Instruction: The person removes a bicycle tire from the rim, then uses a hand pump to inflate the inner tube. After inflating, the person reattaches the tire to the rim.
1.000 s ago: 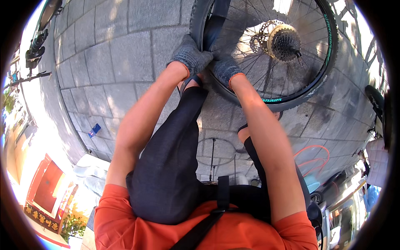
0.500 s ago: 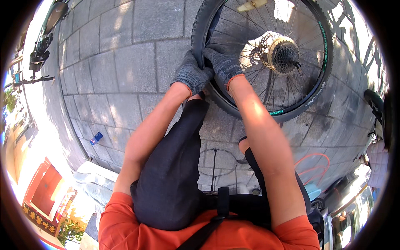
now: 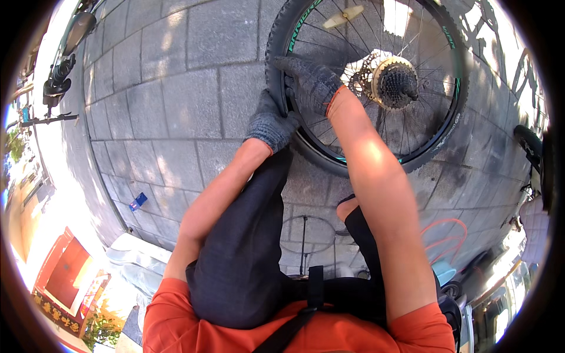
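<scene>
A bicycle wheel lies on the paving ahead of me, with a black knobby tire (image 3: 432,156) on its dark rim (image 3: 452,41). The rim bears green lettering. Near its middle sits a cassette (image 3: 395,85), with a disc rotor beside it. My left hand (image 3: 272,122), in a grey knit glove, closes round the tire's near left side. My right hand (image 3: 315,82), gloved alike, reaches across the rim from inside, its fingers over the tire a little farther up; they are slightly blurred. A pale reflector (image 3: 344,17) is fixed among the spokes.
A floor pump (image 3: 303,247) stands between my legs on the grey paving. An orange-red hose (image 3: 441,222) curls at right near a light blue basin (image 3: 444,272). A small blue packet (image 3: 138,202) lies at left. Parked two-wheelers line both sides.
The wheel has turned slightly counterclockwise, its reflector shifting left and nearer. My right hand moved up along the tire. The dark strip hanging inside the left rim no longer shows; green lettering does.
</scene>
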Available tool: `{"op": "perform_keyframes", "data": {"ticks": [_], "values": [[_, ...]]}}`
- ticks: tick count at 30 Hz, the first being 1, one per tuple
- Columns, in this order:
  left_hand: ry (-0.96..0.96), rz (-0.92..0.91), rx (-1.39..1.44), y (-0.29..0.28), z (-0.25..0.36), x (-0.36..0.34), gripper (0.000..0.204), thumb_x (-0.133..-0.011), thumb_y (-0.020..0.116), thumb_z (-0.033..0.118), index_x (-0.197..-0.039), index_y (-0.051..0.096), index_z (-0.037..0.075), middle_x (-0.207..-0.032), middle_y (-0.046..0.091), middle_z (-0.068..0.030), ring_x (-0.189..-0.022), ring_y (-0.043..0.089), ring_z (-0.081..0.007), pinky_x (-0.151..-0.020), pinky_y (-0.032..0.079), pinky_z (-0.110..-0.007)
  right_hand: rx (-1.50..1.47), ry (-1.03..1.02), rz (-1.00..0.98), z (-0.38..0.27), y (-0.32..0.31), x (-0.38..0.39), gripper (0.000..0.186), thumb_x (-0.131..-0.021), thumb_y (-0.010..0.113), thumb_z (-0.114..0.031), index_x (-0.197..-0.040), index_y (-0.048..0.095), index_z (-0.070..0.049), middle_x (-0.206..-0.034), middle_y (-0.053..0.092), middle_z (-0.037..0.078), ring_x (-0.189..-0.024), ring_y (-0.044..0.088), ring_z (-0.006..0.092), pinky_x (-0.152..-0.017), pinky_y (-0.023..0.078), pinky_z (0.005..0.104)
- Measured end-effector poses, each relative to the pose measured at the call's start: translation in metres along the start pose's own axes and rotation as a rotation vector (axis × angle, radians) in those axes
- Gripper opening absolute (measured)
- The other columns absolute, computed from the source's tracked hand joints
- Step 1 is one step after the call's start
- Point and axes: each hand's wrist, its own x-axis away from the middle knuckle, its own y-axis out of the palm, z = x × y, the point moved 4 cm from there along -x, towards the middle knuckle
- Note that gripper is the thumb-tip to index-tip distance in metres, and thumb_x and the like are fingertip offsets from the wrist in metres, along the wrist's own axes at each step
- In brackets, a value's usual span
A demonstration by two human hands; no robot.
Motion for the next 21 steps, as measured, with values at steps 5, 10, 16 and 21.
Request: {"op": "perform_keyframes", "data": {"ticks": [5, 10, 16, 21], "values": [[-0.024, 0.0, 0.081, -0.006, 0.005, 0.005, 0.076, -0.081, 0.082, 0.028, -0.137, 0.044, -0.006, -0.115, 0.069, -0.0234, -0.108, 0.069, -0.034, -0.096, 0.054, -0.042, 0.726, -0.064, 0.101, -0.02, -0.014, 0.006, 0.043, -0.1, 0.066, -0.032, -0.133, 0.066, -0.003, -0.115, 0.074, 0.01, -0.102, 0.071, 0.0201, -0.089, 0.057, 0.0362], [0.043, 0.009, 0.234, 0.01, -0.001, -0.022, 0.074, -0.081, 0.085, 0.034, -0.134, 0.054, -0.006, -0.114, 0.073, -0.0222, -0.1, 0.071, -0.0292, -0.09, 0.056, -0.04, 0.786, -0.464, 0.478, 0.027, -0.047, 0.087, 0.04, -0.099, 0.065, -0.037, -0.12, 0.073, -0.003, -0.1, 0.076, 0.012, -0.087, 0.074, 0.0221, -0.078, 0.058, 0.0347], [-0.199, -0.214, 0.626, 0.022, -0.021, -0.028, 0.035, -0.088, 0.084, 0.026, -0.109, 0.073, 0.001, -0.097, 0.074, -0.0099, -0.08, 0.07, -0.0211, -0.073, 0.059, -0.038, 0.43, 0.769, 0.129, 0.111, -0.097, 0.21, 0.055, -0.094, 0.068, -0.052, -0.105, 0.074, 0.002, -0.084, 0.075, 0.017, -0.064, 0.071, 0.0243, -0.055, 0.055, 0.0358], [-0.3, -0.285, 0.804, 0.042, -0.031, -0.003, 0.035, -0.09, 0.079, 0.03, -0.113, 0.067, 0.006, -0.092, 0.069, -0.0085, -0.077, 0.069, -0.0243, -0.062, 0.057, -0.042, -0.233, 0.486, 0.179, 0.242, -0.137, 0.254, 0.07, -0.094, 0.068, -0.063, -0.138, 0.057, -0.01, -0.128, 0.065, 0.014, -0.109, 0.066, 0.0336, -0.092, 0.053, 0.0505]]}}
